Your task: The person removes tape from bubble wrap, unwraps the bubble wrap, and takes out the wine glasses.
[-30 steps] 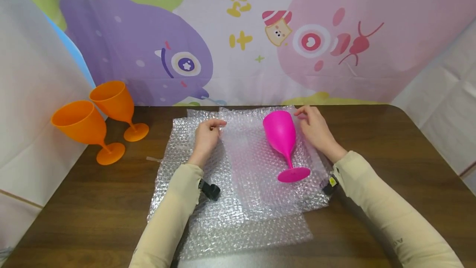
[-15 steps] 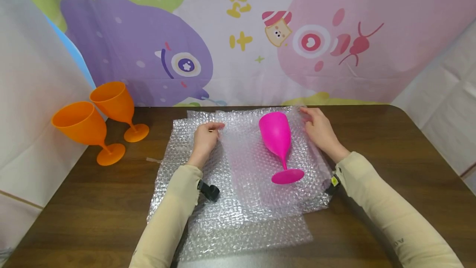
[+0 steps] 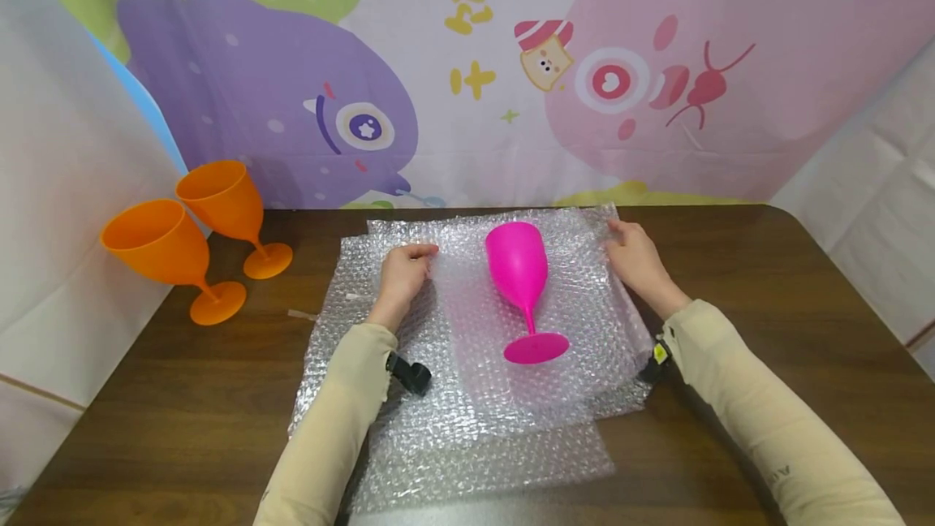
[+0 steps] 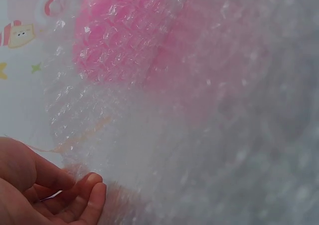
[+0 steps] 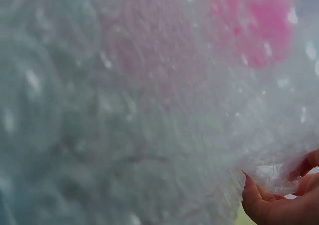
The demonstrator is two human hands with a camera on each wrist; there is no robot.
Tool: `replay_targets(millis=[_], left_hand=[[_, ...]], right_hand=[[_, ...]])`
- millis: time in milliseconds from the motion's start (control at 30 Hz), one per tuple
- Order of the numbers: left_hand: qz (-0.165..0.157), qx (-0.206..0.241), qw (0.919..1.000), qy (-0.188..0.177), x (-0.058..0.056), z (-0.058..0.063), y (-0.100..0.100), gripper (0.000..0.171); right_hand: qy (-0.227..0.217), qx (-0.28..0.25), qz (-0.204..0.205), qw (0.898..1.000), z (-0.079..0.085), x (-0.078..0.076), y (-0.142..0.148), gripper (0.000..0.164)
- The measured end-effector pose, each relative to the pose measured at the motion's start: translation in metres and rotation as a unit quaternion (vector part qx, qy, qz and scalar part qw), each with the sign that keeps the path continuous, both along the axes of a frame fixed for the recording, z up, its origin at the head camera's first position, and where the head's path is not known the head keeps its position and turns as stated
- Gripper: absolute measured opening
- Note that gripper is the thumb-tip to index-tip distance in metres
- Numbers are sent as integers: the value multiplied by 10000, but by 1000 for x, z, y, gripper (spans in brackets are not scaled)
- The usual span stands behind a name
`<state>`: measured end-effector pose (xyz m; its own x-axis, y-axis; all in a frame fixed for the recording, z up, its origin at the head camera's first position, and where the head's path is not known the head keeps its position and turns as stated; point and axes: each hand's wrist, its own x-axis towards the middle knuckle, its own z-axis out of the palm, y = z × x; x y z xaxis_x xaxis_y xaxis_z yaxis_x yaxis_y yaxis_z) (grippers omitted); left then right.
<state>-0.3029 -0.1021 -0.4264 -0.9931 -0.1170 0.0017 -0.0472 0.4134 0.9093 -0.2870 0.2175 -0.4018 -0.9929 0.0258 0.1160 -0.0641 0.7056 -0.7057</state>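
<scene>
A magenta plastic goblet (image 3: 520, 266) lies on a sheet of bubble wrap (image 3: 584, 331), bowl toward the back and foot toward the front. My left hand (image 3: 404, 273) pinches the sheet's left edge between thumb and fingers; the left wrist view shows those fingertips (image 4: 94, 182) at the edge, with the goblet's pink blurred through the wrap. On the other side, my right hand (image 3: 637, 260) holds the sheet's right edge near its back corner. In the right wrist view, crinkled film bunches between the thumb and fingers (image 5: 256, 200).
More bubble wrap (image 3: 475, 469) lies layered beneath, reaching toward the front edge. Two orange goblets (image 3: 157, 242) stand upright at the left of the wooden table (image 3: 789, 291). A printed curtain (image 3: 467, 128) hangs behind it, and a small clear strip (image 3: 301, 314) lies left of the wrap.
The magenta goblet has shifted left on the sheet, toward the middle. My right hand has moved slightly right with the sheet's edge, while the left hand has stayed nearly in place.
</scene>
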Motion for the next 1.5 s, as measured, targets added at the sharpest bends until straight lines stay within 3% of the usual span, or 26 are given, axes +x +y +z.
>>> replay_targets(millis=[400,767,1033,1167,1300,1500], left_hand=[[-358,34,9992,-161,-10,-3,-2,27],[-910,52,9950,-405,-24,-2,-6,33],[-1136,131,9909,-708,-27,-1,-7,38],[-1172,188,9902,-736,-26,-1,-7,37],[-1186,214,9902,-705,-26,1,-7,36],[-1017,538,9921,-500,-29,5,-7,34]], right_hand=[[-800,-295,84,9963,-2,0,9,51],[-737,-536,298,9954,-4,9,16,53],[-929,-992,771,9877,-6,16,31,59],[-1231,-1498,1065,9752,-7,19,40,72],[-1646,-2380,1112,9507,-7,25,43,82],[-2122,-3083,1197,9196,-4,38,42,66]])
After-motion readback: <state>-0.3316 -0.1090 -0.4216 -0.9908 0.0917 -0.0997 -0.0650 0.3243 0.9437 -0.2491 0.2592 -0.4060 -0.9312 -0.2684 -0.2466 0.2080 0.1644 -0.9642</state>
